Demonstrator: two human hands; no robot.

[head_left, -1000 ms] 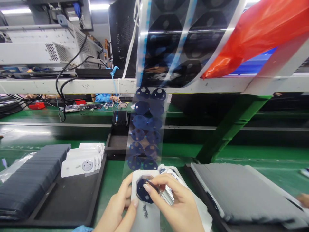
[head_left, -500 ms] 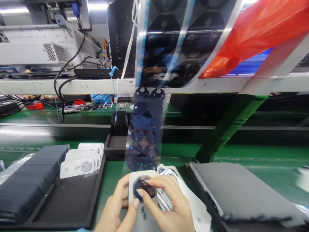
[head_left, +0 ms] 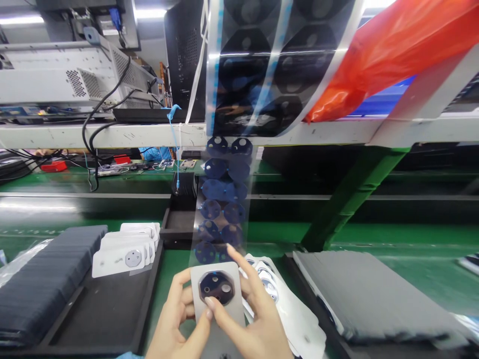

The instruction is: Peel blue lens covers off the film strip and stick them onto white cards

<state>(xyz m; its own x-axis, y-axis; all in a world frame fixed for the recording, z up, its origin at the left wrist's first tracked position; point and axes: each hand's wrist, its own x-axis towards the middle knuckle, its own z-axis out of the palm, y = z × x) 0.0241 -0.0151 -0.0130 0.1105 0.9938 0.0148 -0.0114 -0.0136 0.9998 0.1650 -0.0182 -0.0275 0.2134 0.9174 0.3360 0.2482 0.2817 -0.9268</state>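
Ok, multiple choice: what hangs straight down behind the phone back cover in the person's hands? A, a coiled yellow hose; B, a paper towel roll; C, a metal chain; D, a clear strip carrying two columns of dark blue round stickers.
D: a clear strip with dark blue rounds in two columns hangs down behind the cover.

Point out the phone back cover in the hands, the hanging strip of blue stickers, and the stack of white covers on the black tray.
phone back cover (head_left: 224,311), head view, bare grey surface below the camera ring.
strip of blue stickers (head_left: 221,192), head view, a blue disc mid-strip.
stack of white covers (head_left: 119,259), head view, top cover's face.
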